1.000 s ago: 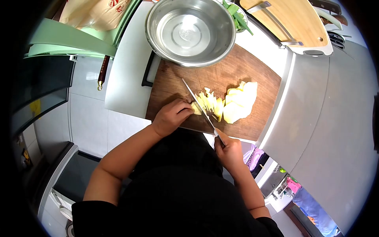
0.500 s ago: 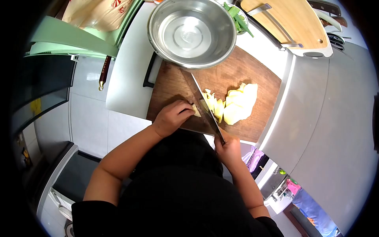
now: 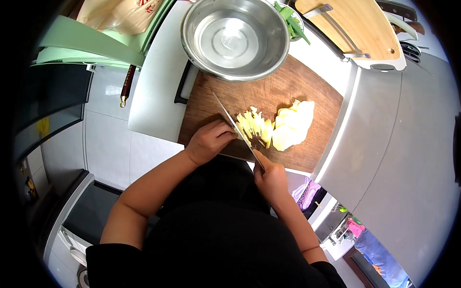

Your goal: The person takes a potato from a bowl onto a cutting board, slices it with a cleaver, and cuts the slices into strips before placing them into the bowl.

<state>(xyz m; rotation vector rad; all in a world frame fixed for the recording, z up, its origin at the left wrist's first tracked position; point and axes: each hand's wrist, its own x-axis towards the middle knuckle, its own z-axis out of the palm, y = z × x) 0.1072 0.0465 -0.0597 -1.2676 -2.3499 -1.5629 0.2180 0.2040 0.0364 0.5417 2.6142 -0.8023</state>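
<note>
My right hand (image 3: pixel 272 181) is wrapped round the handle of a kitchen knife (image 3: pixel 230 117), whose long blade slants up and left across the wooden cutting board (image 3: pixel 225 91). Curled fingers of my left hand (image 3: pixel 209 142) press a small stack of pale yellow potato slices against the board, mostly hidden by the fingers and blade. The blade stands right beside those fingertips. Cut potato strips (image 3: pixel 257 126) lie just right of the blade. Further right, a fanned pile of potato slices (image 3: pixel 294 126) rests on the board.
A large steel bowl (image 3: pixel 273 60) overlaps the board's far edge. Behind it, green vegetable pieces (image 3: pixel 292 21) sit in a small container. Another light wooden board (image 3: pixel 370 29) stands upright at the back right, near several knife handles (image 3: pixel 396 9). A green shelf (image 3: pixel 91 41) is at left.
The knife and my right hand have shifted left, towards my left hand. More potato strips show on the right of the blade. My left hand has barely moved.
</note>
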